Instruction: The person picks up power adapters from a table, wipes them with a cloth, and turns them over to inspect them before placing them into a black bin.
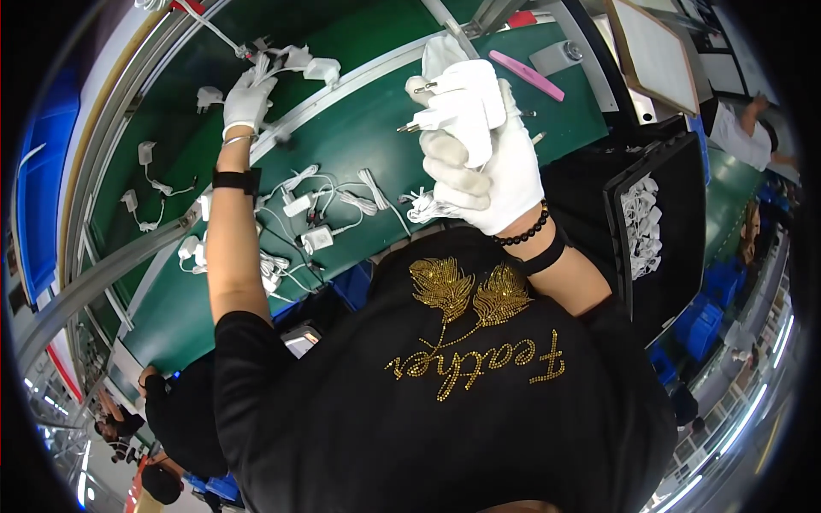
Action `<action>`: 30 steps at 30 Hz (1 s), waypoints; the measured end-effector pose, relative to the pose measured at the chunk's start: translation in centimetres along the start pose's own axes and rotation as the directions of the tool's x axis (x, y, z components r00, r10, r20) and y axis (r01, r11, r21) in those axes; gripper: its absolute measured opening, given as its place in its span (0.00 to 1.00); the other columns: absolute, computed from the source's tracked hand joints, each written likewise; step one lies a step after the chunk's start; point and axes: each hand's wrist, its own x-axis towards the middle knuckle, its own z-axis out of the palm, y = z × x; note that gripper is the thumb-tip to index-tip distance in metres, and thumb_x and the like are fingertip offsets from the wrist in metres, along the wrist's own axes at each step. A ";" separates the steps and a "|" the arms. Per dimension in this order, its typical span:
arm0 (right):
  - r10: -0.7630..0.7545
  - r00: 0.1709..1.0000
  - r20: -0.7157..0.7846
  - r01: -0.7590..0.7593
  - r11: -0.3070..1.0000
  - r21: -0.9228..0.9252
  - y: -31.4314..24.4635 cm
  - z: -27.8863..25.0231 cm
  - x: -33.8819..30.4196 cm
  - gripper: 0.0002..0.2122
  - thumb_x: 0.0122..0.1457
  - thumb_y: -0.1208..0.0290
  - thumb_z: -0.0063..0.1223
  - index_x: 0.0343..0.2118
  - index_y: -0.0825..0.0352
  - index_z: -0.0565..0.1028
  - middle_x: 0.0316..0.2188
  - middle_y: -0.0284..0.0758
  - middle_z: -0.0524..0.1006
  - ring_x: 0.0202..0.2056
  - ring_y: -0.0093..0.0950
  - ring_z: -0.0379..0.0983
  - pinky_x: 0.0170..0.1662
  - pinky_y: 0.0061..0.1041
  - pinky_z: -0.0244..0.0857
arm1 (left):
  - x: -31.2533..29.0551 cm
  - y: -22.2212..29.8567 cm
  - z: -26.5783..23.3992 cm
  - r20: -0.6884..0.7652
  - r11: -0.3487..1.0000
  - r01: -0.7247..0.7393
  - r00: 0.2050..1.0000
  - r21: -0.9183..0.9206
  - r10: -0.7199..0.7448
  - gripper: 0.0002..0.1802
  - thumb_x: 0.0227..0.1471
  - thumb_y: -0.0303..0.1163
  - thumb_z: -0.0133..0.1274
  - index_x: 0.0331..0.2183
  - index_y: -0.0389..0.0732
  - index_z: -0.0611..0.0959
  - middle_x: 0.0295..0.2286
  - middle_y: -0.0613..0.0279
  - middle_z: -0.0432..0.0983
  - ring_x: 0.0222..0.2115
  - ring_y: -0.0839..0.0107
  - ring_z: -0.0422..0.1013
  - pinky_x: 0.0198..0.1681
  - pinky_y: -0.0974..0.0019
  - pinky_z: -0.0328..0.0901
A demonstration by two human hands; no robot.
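My right hand (505, 175), in a white glove, is raised over the green bench and closed around a small bunch of white power adapters (470, 98). Metal plug pins stick out toward the left. Farther left, my gloved left hand (248, 101) reaches across the metal rail onto the green belt. Its fingers are closed at the white cord of a power adapter (321, 70), though the fingertips are partly hidden among cords. Another white adapter (209, 97) lies just left of that hand. Between my arms, several adapters with bundled cords (318, 238) rest on the bench.
A pink strip-shaped tool (526, 75) and a clear bottle (558, 56) lie at the bench's far right. To my right stands a black bin (629, 231) with many white cords. More adapters (129, 201) sit on the belt at left. A co-worker (184, 410) is at lower left.
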 end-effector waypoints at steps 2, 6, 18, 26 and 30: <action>0.036 0.998 0.056 -0.037 0.999 0.012 0.8 0.2 -0.8 0.30 0.65 0.41 0.36 0.56 0.66 0.59 0.18 0.33 0.65 0.09 0.18 0.51 0.09 0.18 0.44 | -3.0 -0.6 1.0 -0.081 0.999 -0.041 0.996 -0.002 0.041 0.21 0.52 0.43 0.57 0.42 0.37 0.81 0.26 0.55 0.79 0.23 0.68 0.74 0.28 0.66 0.68; 0.033 0.974 0.223 -0.046 0.997 0.054 -0.2 -1.1 -2.1 0.30 0.65 0.43 0.35 0.55 0.69 0.62 0.16 0.30 0.63 0.09 0.17 0.51 0.10 0.18 0.44 | -9.1 6.1 5.4 -0.108 0.988 0.029 0.993 -0.151 -0.045 0.18 0.53 0.38 0.57 0.42 0.37 0.81 0.22 0.61 0.76 0.21 0.74 0.71 0.27 0.69 0.65; -0.457 0.784 0.421 0.532 0.843 -0.076 -6.7 5.9 -11.8 0.25 0.63 0.44 0.41 0.47 0.63 0.69 0.42 0.42 0.75 0.22 0.32 0.76 0.21 0.28 0.70 | -17.4 -0.5 17.0 0.019 0.793 -0.319 0.932 0.520 0.362 0.26 0.53 0.41 0.54 0.52 0.41 0.75 0.46 0.39 0.70 0.45 0.46 0.70 0.50 0.48 0.65; -0.829 0.506 0.241 0.352 -0.056 -0.934 -15.9 8.3 -40.9 0.21 0.60 0.58 0.51 0.51 0.66 0.69 0.45 0.38 0.75 0.34 0.29 0.76 0.36 0.27 0.71 | -16.0 -0.6 14.5 0.142 0.820 -0.302 0.953 0.486 0.267 0.32 0.49 0.37 0.59 0.55 0.38 0.72 0.46 0.33 0.71 0.44 0.41 0.71 0.49 0.51 0.67; -0.902 0.331 0.276 -0.326 -0.384 -0.864 -17.1 11.1 -41.2 0.21 0.58 0.67 0.58 0.53 0.68 0.70 0.46 0.35 0.75 0.42 0.28 0.76 0.45 0.26 0.72 | -14.0 0.0 15.4 0.249 0.822 -0.363 0.928 0.440 0.276 0.34 0.45 0.33 0.63 0.55 0.38 0.73 0.45 0.35 0.71 0.43 0.49 0.73 0.47 0.54 0.68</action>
